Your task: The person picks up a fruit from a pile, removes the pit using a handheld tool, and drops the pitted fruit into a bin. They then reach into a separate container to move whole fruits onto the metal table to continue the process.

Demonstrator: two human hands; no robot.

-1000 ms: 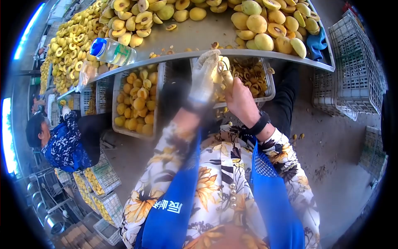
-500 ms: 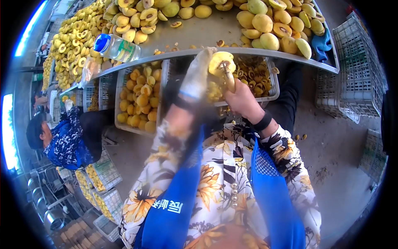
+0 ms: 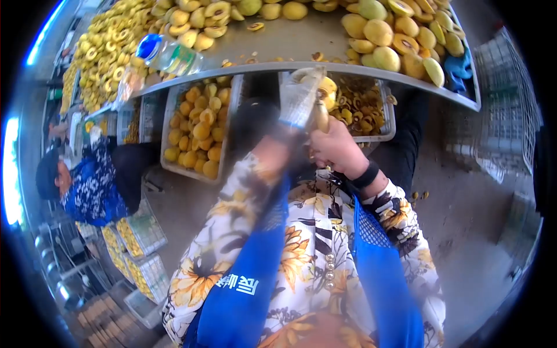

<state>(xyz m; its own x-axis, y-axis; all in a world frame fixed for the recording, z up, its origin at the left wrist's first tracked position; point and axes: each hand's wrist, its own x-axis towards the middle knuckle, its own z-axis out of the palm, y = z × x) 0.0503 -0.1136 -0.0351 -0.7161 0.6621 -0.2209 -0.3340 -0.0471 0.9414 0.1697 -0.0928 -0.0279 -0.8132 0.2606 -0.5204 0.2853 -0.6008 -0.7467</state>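
In the head view my left hand (image 3: 300,97), in a whitish glove, is closed round a yellow peach half (image 3: 329,94) just below the metal table edge. Part of the fruit is hidden behind the gloved fingers. My bare right hand (image 3: 338,146), a dark band at its wrist, grips a pale-handled pitting tool (image 3: 321,117). The tool points up at the peach, its tip hidden by the glove and fruit. Beneath the hands stands a crate (image 3: 390,129) of dark pits and fruit scraps.
Peach halves (image 3: 380,35) are heaped on the metal table (image 3: 278,43). A blue-capped bottle (image 3: 171,57) lies near its edge. A crate of orange peaches (image 3: 198,130) stands below left. Stacked grey crates (image 3: 493,104) are at right, a seated person (image 3: 96,185) at left.
My left hand has turned over the peach half and now covers more of it. The cut face and tool tip, visible before, are mostly hidden. The view has shifted slightly.
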